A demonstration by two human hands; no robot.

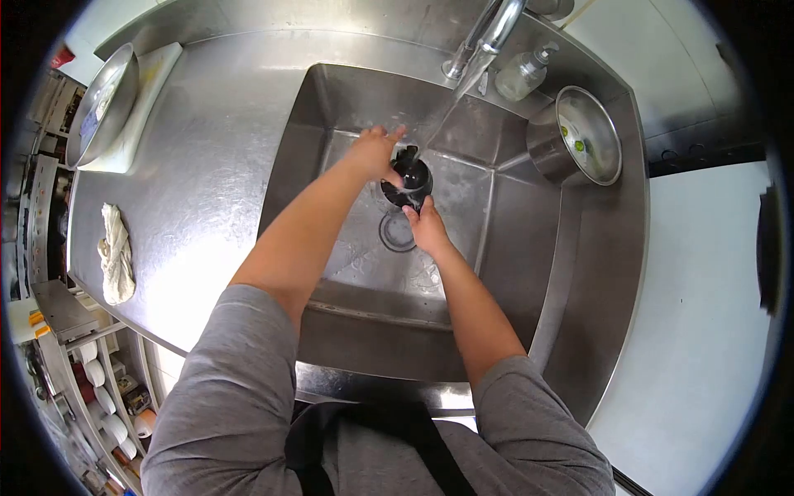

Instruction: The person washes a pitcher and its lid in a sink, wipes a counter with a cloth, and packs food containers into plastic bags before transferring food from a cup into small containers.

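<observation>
Steel sink (513, 273): tap (488, 33) is running; left hand (376, 153) and right hand (428, 227) are both gripping black cup (409, 178) mid-basin.

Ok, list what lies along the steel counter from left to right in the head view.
Large steel bowl → twisted white cloth → black round container under running water, in both hands → clear soap pump bottle → steel pot.

Sink basin (463, 273) mostly open around drain (398, 231); room left, right and toward near wall. Blocked at centre by both hands (374, 153) (428, 227) on black cup (408, 178). Overhead, faucet (490, 33) and water stream (447, 107) crossing back right. Right rim crowded: soap bottle (525, 73), steel pot (583, 136). Left surface (207, 165) wide open, only rag (116, 252) and bowl (103, 103) at far edge.
</observation>
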